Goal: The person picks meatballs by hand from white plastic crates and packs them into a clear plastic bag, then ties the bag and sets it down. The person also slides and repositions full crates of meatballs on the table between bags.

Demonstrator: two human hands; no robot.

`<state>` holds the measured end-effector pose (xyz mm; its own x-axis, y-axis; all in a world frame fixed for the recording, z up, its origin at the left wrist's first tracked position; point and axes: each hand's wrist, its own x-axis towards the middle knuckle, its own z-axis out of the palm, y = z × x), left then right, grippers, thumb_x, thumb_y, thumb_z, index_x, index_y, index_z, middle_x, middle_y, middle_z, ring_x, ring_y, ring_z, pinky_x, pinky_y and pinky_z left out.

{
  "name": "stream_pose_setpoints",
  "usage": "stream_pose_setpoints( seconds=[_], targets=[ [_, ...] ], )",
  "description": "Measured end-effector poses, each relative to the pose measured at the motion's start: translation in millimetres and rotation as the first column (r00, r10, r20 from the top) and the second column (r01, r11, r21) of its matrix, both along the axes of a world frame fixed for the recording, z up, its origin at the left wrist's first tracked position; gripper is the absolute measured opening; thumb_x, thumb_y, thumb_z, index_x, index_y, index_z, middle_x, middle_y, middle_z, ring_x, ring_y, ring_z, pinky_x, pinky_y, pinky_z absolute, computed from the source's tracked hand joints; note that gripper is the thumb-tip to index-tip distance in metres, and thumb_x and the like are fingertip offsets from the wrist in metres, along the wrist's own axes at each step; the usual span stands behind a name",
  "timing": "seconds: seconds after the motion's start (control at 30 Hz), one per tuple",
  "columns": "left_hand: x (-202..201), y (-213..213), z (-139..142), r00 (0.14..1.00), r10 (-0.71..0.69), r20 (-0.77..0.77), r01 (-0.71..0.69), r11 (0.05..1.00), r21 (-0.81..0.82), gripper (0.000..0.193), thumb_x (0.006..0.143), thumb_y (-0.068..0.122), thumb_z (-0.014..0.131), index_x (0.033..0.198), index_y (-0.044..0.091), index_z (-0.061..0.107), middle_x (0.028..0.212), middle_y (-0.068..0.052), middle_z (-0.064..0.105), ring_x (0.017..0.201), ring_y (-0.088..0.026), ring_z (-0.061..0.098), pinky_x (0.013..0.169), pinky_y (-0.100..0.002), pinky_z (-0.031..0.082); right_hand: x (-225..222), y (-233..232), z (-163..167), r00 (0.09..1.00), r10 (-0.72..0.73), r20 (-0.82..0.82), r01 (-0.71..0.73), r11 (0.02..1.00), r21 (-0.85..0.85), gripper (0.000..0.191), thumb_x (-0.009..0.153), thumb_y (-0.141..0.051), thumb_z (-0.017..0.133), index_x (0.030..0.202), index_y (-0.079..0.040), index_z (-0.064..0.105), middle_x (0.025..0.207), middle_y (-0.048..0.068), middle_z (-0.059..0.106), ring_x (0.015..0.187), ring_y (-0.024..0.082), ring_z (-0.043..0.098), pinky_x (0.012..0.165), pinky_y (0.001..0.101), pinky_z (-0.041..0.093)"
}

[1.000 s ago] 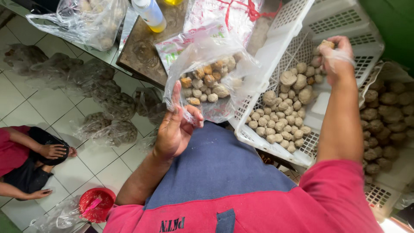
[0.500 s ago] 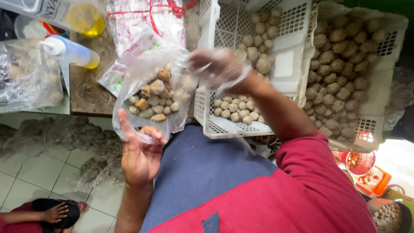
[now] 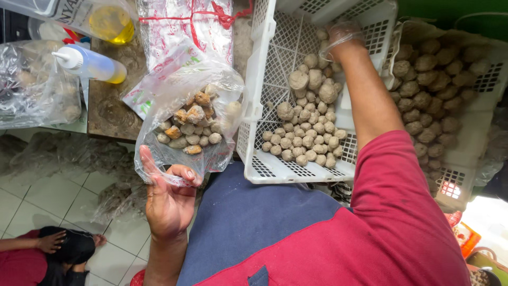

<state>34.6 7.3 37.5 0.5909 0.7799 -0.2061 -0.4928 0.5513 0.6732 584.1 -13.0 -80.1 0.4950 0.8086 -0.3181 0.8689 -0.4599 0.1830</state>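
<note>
My left hand [image 3: 168,197] holds up a clear plastic bag [image 3: 189,114] by its lower edge; the bag holds several pale and brownish meatballs. To its right stands a white plastic crate [image 3: 275,63] tilted toward me, with a heap of grey-brown meatballs [image 3: 309,135] in its lower part. My right hand [image 3: 338,38], covered by a thin clear plastic glove, reaches into the upper part of that crate and rests among the top meatballs; whether it grips any is hidden by the glove.
A second white crate [image 3: 450,180] of larger brown meatballs sits at the right. On the dark counter at left lie a squeeze bottle [image 3: 90,63], a bag of yellow liquid [image 3: 108,24], a stack of printed plastic bags [image 3: 188,26]. Another person [image 3: 42,254] sits on the tiled floor below left.
My right hand has moved from the bag's mouth back up into the white crate. My left hand still holds the bag, which now hangs lower and nearer the crate.
</note>
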Motion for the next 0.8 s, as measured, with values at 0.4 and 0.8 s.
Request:
stream_pose_setpoints(
  seconds=[0.4,0.8],
  targets=[
    [-4,-4,-5,0.999,0.002,0.047,-0.002,1.0,-0.004,0.067,0.114,0.038,0.046,0.172,0.034,0.013,0.105,-0.012,0.062,0.096,-0.023,0.058,0.094,-0.042,0.049,1,-9,-14,0.998,0.069,-0.015,-0.067,0.993,0.102,0.02,0.091,-0.008,0.065,0.107,-0.002,0.075,0.114,0.026,0.073,0.1,0.043,0.07,0.082,0.0548,0.058],
    [-12,10,-8,0.989,-0.138,0.052,0.137,0.99,0.011,0.07,0.114,0.038,0.046,0.172,0.034,0.007,0.106,-0.014,0.062,0.094,-0.023,0.06,0.094,-0.038,0.05,-290,4,160,0.137,0.733,-0.666,-0.204,0.679,0.706,0.035,0.101,-0.026,0.074,0.125,-0.006,0.06,0.114,0.018,0.067,0.106,0.033,0.067,0.091,0.0431,0.055]
  ],
)
